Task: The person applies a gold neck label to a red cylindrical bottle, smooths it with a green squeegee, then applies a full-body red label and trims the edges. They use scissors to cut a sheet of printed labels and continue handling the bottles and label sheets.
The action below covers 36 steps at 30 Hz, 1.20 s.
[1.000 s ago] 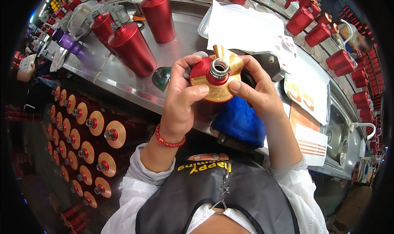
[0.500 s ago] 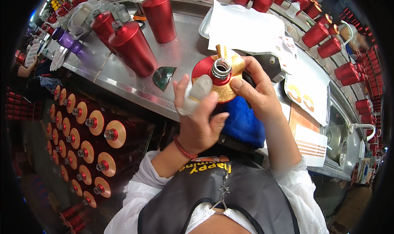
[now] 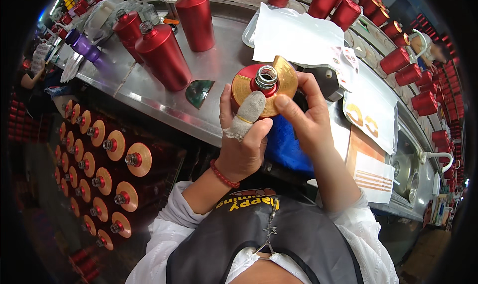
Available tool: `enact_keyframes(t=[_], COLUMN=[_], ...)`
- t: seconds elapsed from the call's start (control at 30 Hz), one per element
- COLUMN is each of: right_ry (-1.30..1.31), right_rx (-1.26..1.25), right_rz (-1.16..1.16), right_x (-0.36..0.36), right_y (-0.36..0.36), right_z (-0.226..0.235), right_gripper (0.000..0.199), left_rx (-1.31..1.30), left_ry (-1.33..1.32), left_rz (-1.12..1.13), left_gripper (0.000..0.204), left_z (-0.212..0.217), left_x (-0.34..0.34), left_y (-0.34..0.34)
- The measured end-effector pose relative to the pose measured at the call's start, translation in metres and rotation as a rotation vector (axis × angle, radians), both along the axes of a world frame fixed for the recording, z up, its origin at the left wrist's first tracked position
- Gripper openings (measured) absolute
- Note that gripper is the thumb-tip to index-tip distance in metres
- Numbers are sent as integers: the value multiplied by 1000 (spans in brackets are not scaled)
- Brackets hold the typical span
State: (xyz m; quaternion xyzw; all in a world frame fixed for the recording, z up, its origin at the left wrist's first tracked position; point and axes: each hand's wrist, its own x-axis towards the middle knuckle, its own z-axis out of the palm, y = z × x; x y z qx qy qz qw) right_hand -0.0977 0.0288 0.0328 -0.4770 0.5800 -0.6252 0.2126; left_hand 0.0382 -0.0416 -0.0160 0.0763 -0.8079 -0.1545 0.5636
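A red glass bottle [image 3: 247, 71] with a bare clear screw neck stands upright between my hands. A gold ring-shaped decal [image 3: 239, 87] lies around its shoulder, and one end stands up at the back right. My left hand [image 3: 244, 147] is closed around the bottle's left side. One of its fingers, in a grey cloth cover [image 3: 251, 106], presses on the front of the decal. My right hand [image 3: 311, 109] grips the right side, thumb on the gold and fingers behind. The lower part of the bottle is hidden.
Red bottles [image 3: 162, 55] stand on the metal bench beside a dark green scraper-like piece [image 3: 200, 93]. White trays [image 3: 298, 35] hold sheets, one with gold decals [image 3: 356, 113]. Lower left are rows of bottles with gold shoulders [image 3: 137, 159]. A sink [image 3: 406, 172] lies right; a conveyor curves behind.
My left hand has come in from a blurred sweep to grip the bottle, its covered finger now on the decal. The crumpled gold lies flatter. Bottles on the conveyor have shifted.
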Motion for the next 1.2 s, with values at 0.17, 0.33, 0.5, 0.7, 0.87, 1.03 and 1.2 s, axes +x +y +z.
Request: enact_keyframes(t=[0.17,0.33,0.5,0.7,0.87,1.03,1.2], right_ry=[-214,-207,164,-8,200,21,-23], right_rx=[83,45,28,6,-32,-77,1], right_rz=[57,21,47,122,46,63,96], right_x=[-9,-9,-5,-11,-19,-20,-22], right_y=[-1,-1,5,1,-9,-14,-11], right_z=[5,-5,3,9,9,-2,4], right_gripper=[27,28,32,35,28,24,25], left_rx=[25,73,80,-10,11,73,64], left_ry=[-92,-202,-163,-138,-104,-103,-86], left_rz=[162,83,95,125,61,16,20], left_gripper=[44,24,12,41,37,38,36], left_z=[9,16,20,15,10,-1,1], left_x=[-3,0,6,-3,3,4,2], left_y=[19,19,6,20,13,13,14])
